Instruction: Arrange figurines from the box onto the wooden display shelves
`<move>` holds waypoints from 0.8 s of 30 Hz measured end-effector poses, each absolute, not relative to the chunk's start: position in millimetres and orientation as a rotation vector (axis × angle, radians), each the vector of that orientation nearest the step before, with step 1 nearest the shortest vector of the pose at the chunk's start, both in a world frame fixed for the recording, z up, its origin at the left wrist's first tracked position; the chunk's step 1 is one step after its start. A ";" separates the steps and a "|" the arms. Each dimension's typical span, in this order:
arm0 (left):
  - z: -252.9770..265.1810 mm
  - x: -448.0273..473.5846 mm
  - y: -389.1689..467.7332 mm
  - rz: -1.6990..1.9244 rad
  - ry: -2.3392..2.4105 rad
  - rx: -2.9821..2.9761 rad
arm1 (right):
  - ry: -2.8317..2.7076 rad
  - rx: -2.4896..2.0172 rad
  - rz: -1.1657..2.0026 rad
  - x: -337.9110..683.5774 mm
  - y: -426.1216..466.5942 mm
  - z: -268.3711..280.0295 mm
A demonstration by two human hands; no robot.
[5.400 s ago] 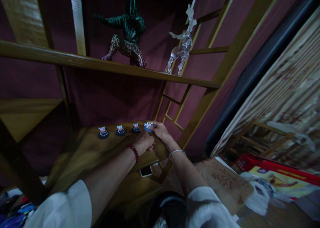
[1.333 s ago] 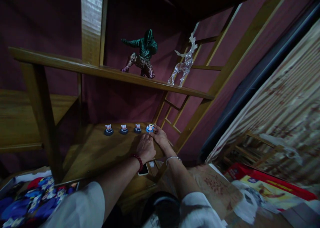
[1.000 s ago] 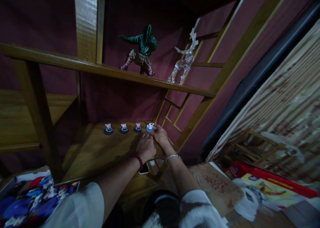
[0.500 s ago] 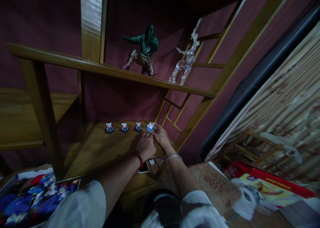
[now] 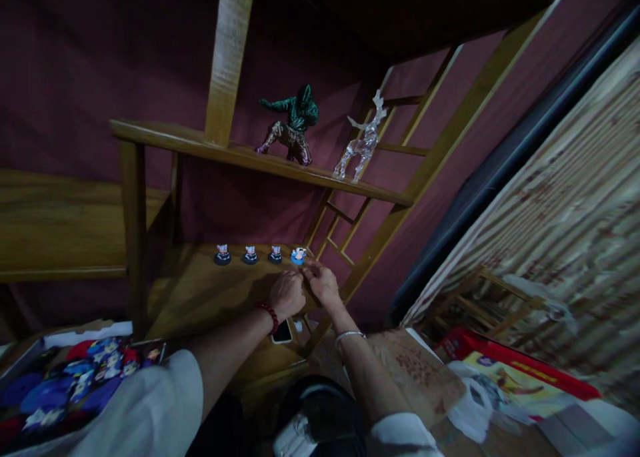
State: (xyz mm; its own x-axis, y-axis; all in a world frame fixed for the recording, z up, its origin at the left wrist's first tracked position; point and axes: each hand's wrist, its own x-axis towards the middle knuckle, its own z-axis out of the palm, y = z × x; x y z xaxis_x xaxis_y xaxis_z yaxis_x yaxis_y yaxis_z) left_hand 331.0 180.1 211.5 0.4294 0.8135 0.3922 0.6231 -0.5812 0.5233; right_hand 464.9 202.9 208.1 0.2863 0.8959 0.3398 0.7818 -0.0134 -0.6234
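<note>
A small blue figurine [image 5: 299, 255] on a round base stands upright at the right end of a row on the lower wooden shelf [image 5: 200, 290]. To its left stand three matching dark-based figurines, one of them being the nearest figurine [image 5: 275, 254]. My right hand [image 5: 323, 283] is just in front and to the right of the blue figurine, its bent fingers partly apart and holding nothing visible. Beside it, my left hand [image 5: 289, 293] rests low over the shelf with its back toward me, and its fingertips are hidden.
Above are a green-hooded crouching statue [image 5: 295, 125] and a clear deer figure [image 5: 364, 140]. A phone [image 5: 282, 333] lies below my left wrist. An open box [image 5: 47, 340] of several figurines is at lower left. A red box [image 5: 520, 370] lies at right.
My right hand has drawn back slightly from the blue figurine, which stays at the row's end. My left hand remains close by. The view has shifted a little.
</note>
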 end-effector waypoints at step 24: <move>195.4 270.2 117.2 0.963 1.037 2.469 | -1.644 -1.624 0.129 399.1 117.6 193.7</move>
